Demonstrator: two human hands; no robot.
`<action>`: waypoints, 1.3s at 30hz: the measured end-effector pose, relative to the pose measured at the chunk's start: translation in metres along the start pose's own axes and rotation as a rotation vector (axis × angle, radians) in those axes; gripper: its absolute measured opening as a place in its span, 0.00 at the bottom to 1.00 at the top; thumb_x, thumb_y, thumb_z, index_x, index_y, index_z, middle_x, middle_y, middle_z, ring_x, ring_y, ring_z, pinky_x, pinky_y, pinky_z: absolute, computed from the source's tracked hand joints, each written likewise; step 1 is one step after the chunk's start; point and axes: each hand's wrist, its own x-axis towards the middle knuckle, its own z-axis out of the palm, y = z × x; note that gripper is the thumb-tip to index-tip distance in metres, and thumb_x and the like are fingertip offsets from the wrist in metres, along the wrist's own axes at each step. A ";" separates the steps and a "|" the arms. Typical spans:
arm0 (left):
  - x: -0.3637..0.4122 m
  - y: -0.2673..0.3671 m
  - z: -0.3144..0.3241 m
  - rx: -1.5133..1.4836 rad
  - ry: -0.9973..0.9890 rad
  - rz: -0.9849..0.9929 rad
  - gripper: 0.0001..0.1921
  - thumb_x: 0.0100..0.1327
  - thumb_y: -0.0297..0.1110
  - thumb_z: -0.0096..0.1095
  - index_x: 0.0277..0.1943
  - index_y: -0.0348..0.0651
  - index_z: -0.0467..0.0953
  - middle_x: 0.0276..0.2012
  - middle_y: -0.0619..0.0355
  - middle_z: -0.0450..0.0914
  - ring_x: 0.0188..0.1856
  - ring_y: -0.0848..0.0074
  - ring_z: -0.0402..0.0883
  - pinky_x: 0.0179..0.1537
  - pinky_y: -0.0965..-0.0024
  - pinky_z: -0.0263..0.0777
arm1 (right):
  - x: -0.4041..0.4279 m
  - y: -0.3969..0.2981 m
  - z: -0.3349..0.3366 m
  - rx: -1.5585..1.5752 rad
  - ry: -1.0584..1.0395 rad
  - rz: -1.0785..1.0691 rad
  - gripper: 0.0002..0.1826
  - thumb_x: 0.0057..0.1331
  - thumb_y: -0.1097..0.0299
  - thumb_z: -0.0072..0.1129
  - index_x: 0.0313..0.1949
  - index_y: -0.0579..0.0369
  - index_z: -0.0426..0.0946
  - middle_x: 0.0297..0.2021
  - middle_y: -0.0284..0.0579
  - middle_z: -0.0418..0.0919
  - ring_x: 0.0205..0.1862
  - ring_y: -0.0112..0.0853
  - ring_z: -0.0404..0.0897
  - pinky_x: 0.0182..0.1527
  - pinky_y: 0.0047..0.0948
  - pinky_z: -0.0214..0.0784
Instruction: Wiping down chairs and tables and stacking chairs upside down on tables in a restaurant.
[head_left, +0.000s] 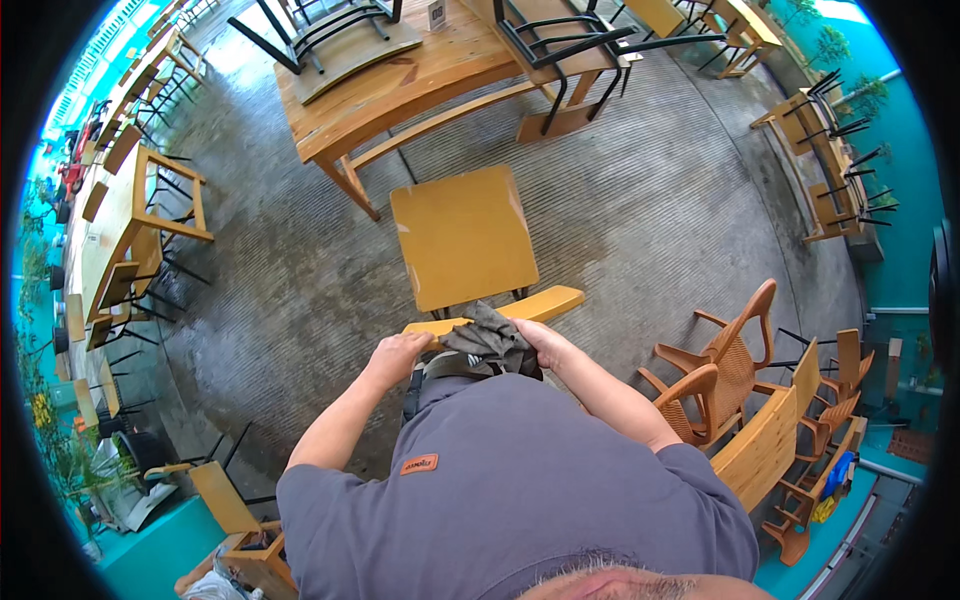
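Observation:
Directly before me stands a chair with a square yellow wooden seat (465, 244), its paint worn at some edges. The chair's narrow yellow backrest (551, 302) crosses close to my body. My left hand (403, 352) grips the backrest's left end, fingers over its top edge. In my right hand (538, 343) is a crumpled dark grey cloth (487, 336), draped over the middle of the backrest. The cloth hides part of the backrest and some of my right fingers. Only short bits of the chair's dark metal legs show beneath the seat.
Beyond the chair is a wooden table (435, 71) bearing upturned chairs (352, 45). More tables and chairs line the left (112, 217) and right (817, 165). Woven-seat wooden armchairs (731, 367) stand close on my right. The ribbed concrete floor (300, 247) has wet patches.

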 end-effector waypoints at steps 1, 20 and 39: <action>0.000 0.001 0.003 0.018 -0.025 -0.013 0.18 0.60 0.24 0.55 0.54 0.45 0.75 0.46 0.49 0.84 0.47 0.56 0.84 0.47 0.56 0.78 | -0.005 -0.001 -0.009 0.003 0.011 -0.012 0.22 0.77 0.56 0.43 0.59 0.60 0.73 0.53 0.48 0.81 0.51 0.34 0.83 0.50 0.38 0.80; 0.180 0.135 0.008 0.006 -0.377 -0.304 0.28 0.69 0.56 0.55 0.52 0.35 0.79 0.49 0.38 0.82 0.53 0.50 0.81 0.55 0.53 0.74 | -0.218 -0.010 -0.310 0.455 0.109 -0.682 0.31 0.72 0.44 0.51 0.62 0.58 0.70 0.55 0.49 0.78 0.55 0.40 0.79 0.57 0.41 0.73; 0.492 0.154 0.168 -0.445 -0.342 -0.392 0.18 0.72 0.46 0.56 0.48 0.37 0.80 0.37 0.55 0.85 0.35 0.72 0.85 0.35 0.67 0.77 | -0.257 0.054 -0.435 0.673 0.639 -0.832 0.16 0.64 0.72 0.59 0.51 0.64 0.75 0.44 0.45 0.81 0.42 0.33 0.81 0.45 0.31 0.75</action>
